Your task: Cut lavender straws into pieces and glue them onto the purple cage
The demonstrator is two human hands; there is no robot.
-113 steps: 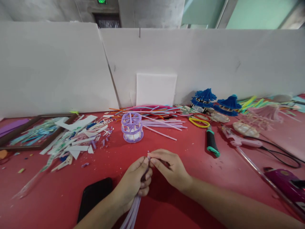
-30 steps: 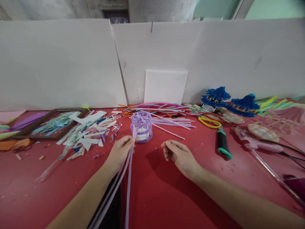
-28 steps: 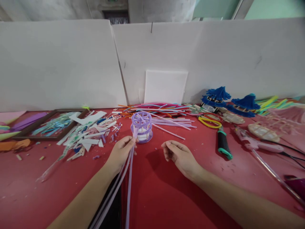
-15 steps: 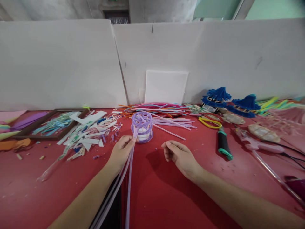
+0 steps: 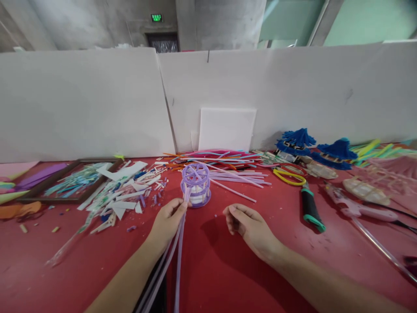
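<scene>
My left hand [image 5: 169, 219] is closed, pinching a bundle of lilac pipe cleaners [image 5: 178, 243] near their upper ends. The long stems hang down over the table's near edge. Right behind the fingertips stands a small round lantern-like frame [image 5: 196, 184], with purple pipe-cleaner rings, pale uprights and a white core. The bundle's tips overlap its left side, and whether they are attached cannot be made out. My right hand [image 5: 247, 224] hovers above the red table, to the right of the frame. Its fingers are loosely curled and slightly apart, with nothing visible in them.
Loose lilac pipe cleaners [image 5: 243, 177] and a colourful pile [image 5: 224, 157] lie behind. Scraps of white board [image 5: 125, 206] cover the left. On the right are yellow-handled scissors [image 5: 289, 177], a black-and-green handle [image 5: 311, 211], a pink glue gun [image 5: 355, 206] and blue-roofed models [image 5: 296, 141].
The view has tilted up, so everything sits lower in the picture. Both hands keep nearly the same pose; the left still pinches the lilac pipe cleaners.
</scene>
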